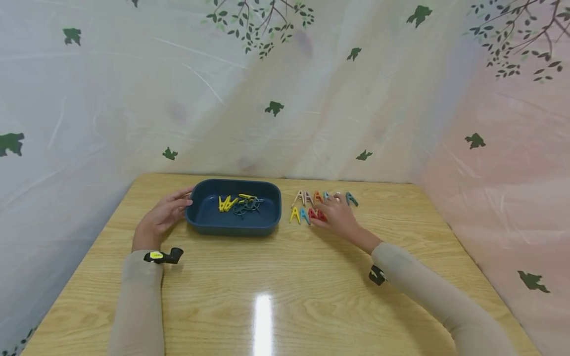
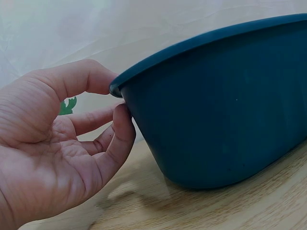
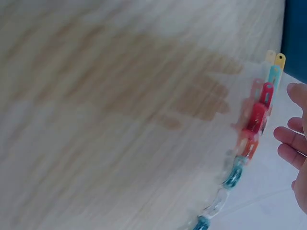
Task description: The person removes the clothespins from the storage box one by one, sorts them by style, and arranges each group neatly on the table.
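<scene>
While the left hand (image 1: 162, 217) touches the end of a dark blue tub (image 1: 236, 231), its fingers are softly bent. In the left wrist view, the tips meet the outside of the tub, at and under its rim. The tub sits just left of the middle of the frame. Inside it lie yellow clips (image 1: 221, 204) and a messy bunch of blue-green things (image 1: 251, 203).

Right of the middle, the right hand (image 1: 340, 217) is over two rows of little clips (image 1: 295, 214). Its fingers are spread and a bit bent, and I see nothing held in them. I can't tell if they touch any clip in the head view; the right wrist view shows a gap. The front row has yellow, blue and red clips. A teal clip (image 1: 352, 199) ends the back row on the right. Everything is on a wooden table (image 1: 213, 291). A pale cloth (image 1: 311, 138) with green leaf shapes fills the top of the frame.
</scene>
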The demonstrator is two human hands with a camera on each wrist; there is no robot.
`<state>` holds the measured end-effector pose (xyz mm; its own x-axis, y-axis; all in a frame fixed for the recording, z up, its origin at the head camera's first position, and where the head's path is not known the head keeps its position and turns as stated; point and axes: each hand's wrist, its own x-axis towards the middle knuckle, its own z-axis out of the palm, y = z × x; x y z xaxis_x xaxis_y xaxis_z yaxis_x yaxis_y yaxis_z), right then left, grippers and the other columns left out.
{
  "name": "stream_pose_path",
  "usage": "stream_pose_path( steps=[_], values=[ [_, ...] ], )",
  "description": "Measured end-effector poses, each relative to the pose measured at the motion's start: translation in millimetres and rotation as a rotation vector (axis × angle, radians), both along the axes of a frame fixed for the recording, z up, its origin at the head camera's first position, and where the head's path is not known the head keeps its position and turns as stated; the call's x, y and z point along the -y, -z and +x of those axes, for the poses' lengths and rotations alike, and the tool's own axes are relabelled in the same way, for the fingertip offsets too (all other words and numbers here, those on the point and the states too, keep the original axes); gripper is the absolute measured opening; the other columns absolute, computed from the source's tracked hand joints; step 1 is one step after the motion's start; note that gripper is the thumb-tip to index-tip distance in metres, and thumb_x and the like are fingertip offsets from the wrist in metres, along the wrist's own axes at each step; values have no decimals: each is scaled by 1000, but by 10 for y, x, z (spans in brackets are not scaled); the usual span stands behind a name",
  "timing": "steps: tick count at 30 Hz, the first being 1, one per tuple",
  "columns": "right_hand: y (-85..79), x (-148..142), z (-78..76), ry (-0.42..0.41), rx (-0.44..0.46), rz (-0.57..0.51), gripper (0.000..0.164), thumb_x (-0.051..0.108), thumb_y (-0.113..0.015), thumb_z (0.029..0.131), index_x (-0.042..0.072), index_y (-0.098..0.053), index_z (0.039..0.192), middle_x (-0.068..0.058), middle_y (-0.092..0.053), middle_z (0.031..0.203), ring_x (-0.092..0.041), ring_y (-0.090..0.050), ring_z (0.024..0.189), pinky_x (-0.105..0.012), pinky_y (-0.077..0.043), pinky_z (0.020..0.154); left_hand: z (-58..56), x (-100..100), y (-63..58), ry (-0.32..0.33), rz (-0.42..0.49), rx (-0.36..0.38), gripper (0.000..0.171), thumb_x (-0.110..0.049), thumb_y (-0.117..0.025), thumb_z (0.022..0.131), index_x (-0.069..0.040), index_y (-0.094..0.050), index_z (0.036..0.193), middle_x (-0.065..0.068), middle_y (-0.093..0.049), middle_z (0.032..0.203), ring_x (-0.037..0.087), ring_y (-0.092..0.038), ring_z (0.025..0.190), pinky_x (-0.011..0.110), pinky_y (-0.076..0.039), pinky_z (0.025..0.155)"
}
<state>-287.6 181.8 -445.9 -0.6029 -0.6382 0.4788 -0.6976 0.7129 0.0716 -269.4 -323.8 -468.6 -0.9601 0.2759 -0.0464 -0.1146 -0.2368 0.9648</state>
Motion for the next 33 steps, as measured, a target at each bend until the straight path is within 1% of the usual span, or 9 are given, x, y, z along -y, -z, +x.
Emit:
stream_pose_path(
  steps=[2, 4, 8, 13, 17, 22, 27, 30, 33],
  values=[
    [-25, 54, -11, -10, 6, -14, 40, 38, -85, 82, 3, -77, 101, -10, -74, 88, -29, -64, 85, -58, -47, 95, 11, -5, -14, -13, 0, 21, 40, -4, -53, 105, -19, -56, 142, -10, -66, 118, 3, -63, 101, 17, -54, 86],
    [-57, 114, -24, -14, 20, -25, 39, 37, -84, 83, 4, -77, 102, -10, -75, 92, -29, -64, 87, -57, -47, 97, 19, -6, -23, -13, 13, 33, 41, -2, -51, 105, -17, -53, 143, -9, -66, 118, 3, -63, 101, 17, -54, 86],
    [-117, 259, -71, -22, 30, -44, 37, 36, -83, 85, 5, -77, 105, -9, -75, 95, -28, -64, 90, -55, -45, 99, 21, -9, -26, -15, 43, 41, 39, 1, -48, 105, -17, -56, 139, -7, -65, 116, 3, -62, 98, 17, -55, 83],
    [-214, 484, -128, -76, -7, -116, 34, 33, -82, 86, 4, -77, 103, -10, -76, 92, -28, -65, 88, -52, -45, 96, 25, -8, -31, -24, 53, 50, 37, 1, -49, 105, -21, -61, 132, -6, -64, 115, 3, -62, 96, 16, -55, 81],
    [-296, 668, -166, -114, -24, -152, 31, 31, -82, 86, 5, -77, 102, -10, -75, 89, -26, -64, 85, -49, -46, 92, 38, -6, -52, -22, 39, 47, 36, 0, -50, 105, -21, -60, 132, -8, -64, 115, 3, -61, 97, 16, -54, 82],
    [-389, 892, -202, -120, 10, -150, 29, 30, -82, 87, 6, -77, 103, -9, -75, 90, -26, -63, 87, -47, -46, 92, 29, 0, -39, -18, 34, 46, 36, -1, -51, 105, -21, -60, 133, -8, -64, 117, 3, -61, 99, 16, -55, 84],
    [-472, 1130, -219, -131, 47, -116, 27, 29, -78, 91, 7, -77, 107, -7, -75, 92, -25, -63, 91, -46, -45, 97, -1, 6, -17, -16, 6, 47, 37, -2, -50, 106, -22, -58, 135, -10, -64, 117, 3, -61, 100, 17, -54, 85],
    [-531, 1270, -202, -138, 50, -78, 25, 29, -76, 93, 9, -77, 109, -5, -76, 97, -24, -64, 94, -46, -46, 99, -19, 9, -16, -22, -15, 58, 40, -3, -50, 106, -19, -53, 142, -11, -64, 116, 3, -62, 100, 17, -54, 85],
    [-581, 1405, -187, -145, 62, -33, 24, 28, -74, 95, 10, -77, 111, -4, -77, 105, -23, -65, 99, -46, -45, 103, -30, 12, -25, -27, -27, 78, 45, -3, -50, 106, -16, -45, 149, -12, -64, 115, 3, -62, 100, 17, -54, 86]
  ],
)
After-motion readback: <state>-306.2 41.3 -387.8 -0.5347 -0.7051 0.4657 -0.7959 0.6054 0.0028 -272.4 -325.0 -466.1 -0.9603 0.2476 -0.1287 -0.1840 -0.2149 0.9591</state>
